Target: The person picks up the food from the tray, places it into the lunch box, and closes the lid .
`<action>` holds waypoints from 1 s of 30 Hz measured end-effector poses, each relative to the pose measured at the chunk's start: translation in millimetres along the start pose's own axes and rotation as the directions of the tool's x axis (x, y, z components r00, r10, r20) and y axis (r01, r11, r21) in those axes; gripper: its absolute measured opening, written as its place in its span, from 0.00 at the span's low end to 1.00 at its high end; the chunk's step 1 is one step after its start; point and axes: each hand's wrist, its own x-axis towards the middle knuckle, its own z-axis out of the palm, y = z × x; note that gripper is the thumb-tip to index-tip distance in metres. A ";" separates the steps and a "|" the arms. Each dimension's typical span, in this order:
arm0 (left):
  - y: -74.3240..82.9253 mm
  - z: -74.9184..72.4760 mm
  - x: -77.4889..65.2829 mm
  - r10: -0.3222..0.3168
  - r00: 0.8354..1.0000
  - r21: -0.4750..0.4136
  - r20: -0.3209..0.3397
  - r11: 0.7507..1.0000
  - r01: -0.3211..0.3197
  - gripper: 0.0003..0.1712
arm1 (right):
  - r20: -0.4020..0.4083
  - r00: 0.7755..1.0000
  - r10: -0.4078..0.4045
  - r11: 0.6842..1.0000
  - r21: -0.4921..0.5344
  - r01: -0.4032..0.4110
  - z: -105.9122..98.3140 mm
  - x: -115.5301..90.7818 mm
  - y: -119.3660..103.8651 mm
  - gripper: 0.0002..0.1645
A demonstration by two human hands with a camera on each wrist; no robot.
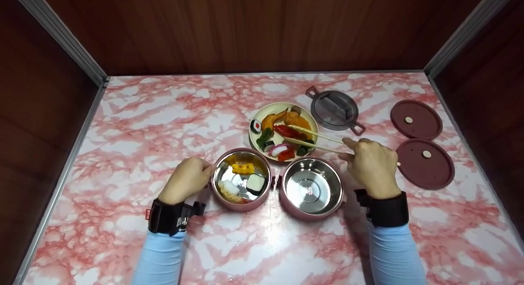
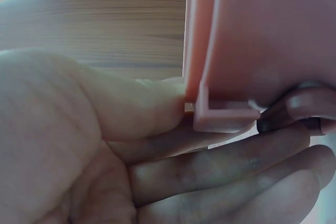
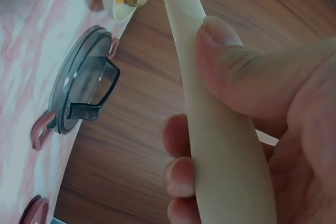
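My left hand (image 1: 188,178) holds the left pink pot (image 1: 243,207) at its side, thumb at the rim and fingers about the handle (image 2: 226,120). Inside that pot are a yellow piece (image 1: 243,168), a white-topped dark block (image 1: 256,182) and pale noodle-like food. My right hand (image 1: 373,166) grips cream tongs (image 1: 317,146), whose handle fills much of the right wrist view. Their tips reach over a cream plate (image 1: 252,142) and lie at a red food piece (image 1: 285,131); whether they pinch it I cannot tell. Sushi, onion and green pieces surround it.
A second pink pot (image 1: 311,213) with a bare steel inside stands right of the first. Behind it lies a grey see-through lid (image 1: 333,109) with pink handles. Two dark red lids (image 1: 421,117) are at the far right. Wooden walls enclose the marbled table (image 1: 163,113).
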 end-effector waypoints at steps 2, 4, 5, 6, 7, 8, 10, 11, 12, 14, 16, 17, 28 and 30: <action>-0.4 0.3 -0.4 -0.001 1.000 0.001 0.000 1.000 0.001 0.21 | 0.028 1.000 0.014 1.000 0.022 -0.014 1.6 0.2 0.2 0.21; -0.9 0.7 -0.7 0.002 1.000 0.011 -0.002 1.000 -0.002 0.22 | 0.065 0.998 0.026 0.999 0.041 -0.029 2.1 0.5 -1.0 0.20; -0.9 0.8 -0.9 0.002 1.000 0.015 -0.004 1.000 -0.002 0.22 | 0.082 0.996 0.027 0.998 0.047 -0.031 2.0 0.5 -1.9 0.19; -1.0 0.9 -1.0 0.001 1.000 0.018 -0.004 1.000 -0.001 0.22 | 0.098 0.995 0.028 0.998 0.052 -0.033 1.2 0.3 -3.2 0.18; -1.0 0.9 -1.1 0.001 1.000 0.021 -0.005 1.000 -0.001 0.22 | 0.110 0.994 0.025 0.998 0.053 -0.031 0.2 0.0 -4.8 0.17; -0.9 0.9 -1.1 -0.001 1.000 0.023 -0.006 1.000 0.001 0.21 | 0.119 0.993 0.025 0.998 0.052 -0.031 -0.9 -0.5 -6.5 0.17; -0.5 0.7 -1.0 -0.004 1.000 0.024 -0.006 1.000 0.004 0.21 | 0.127 0.992 0.026 0.999 0.044 -0.032 -3.0 -1.9 -10.3 0.17; -0.4 0.6 -0.9 -0.004 1.000 0.024 -0.007 1.000 0.005 0.21 | 0.130 0.991 0.031 0.999 0.040 -0.037 -3.8 -2.5 -12.4 0.18; -0.5 0.6 -0.6 -0.004 1.000 0.024 -0.008 1.000 0.004 0.22 | 0.132 0.990 0.038 0.998 0.037 -0.043 -4.0 -3.0 -14.3 0.18; -0.4 0.7 -0.5 -0.005 1.000 0.023 -0.010 1.000 0.005 0.22 | 0.137 0.989 0.050 0.998 0.037 -0.056 -2.1 -3.3 -17.2 0.19; -0.7 0.5 -0.5 -0.001 1.000 0.023 -0.012 1.000 0.001 0.22 | 0.139 0.988 0.062 0.997 0.040 -0.068 0.6 -2.7 -18.9 0.19; -0.7 0.5 -0.6 -0.002 1.000 0.022 -0.013 1.000 0.002 0.22 | 0.138 0.988 0.064 0.997 0.039 -0.070 1.7 -2.3 -19.1 0.19; -1.0 0.5 -1.0 0.010 1.000 0.027 -0.017 1.000 -0.009 0.23 | 0.075 0.997 0.033 0.999 0.001 -0.033 -2.4 -0.6 -12.8 0.18; -0.5 0.7 -0.7 0.013 1.000 0.033 -0.021 0.999 -0.013 0.23 | 0.071 0.997 0.040 0.999 -0.001 -0.040 -5.1 -0.8 -10.6 0.18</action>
